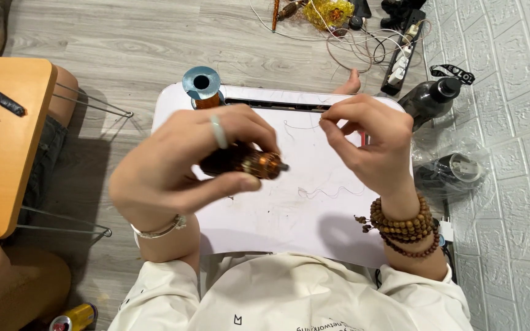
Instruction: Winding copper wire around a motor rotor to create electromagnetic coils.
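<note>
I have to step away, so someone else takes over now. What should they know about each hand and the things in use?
Left hand: gripping a small motor armature wound with copper wire, held above the white lap table.
Right hand: fingers pinched on a thin wire, raised over the table.
Wire spool stands at the table's far left corner; loose wire scraps lie on the table.
Done: some coils wound. How much winding is left cannot be told.
</note>
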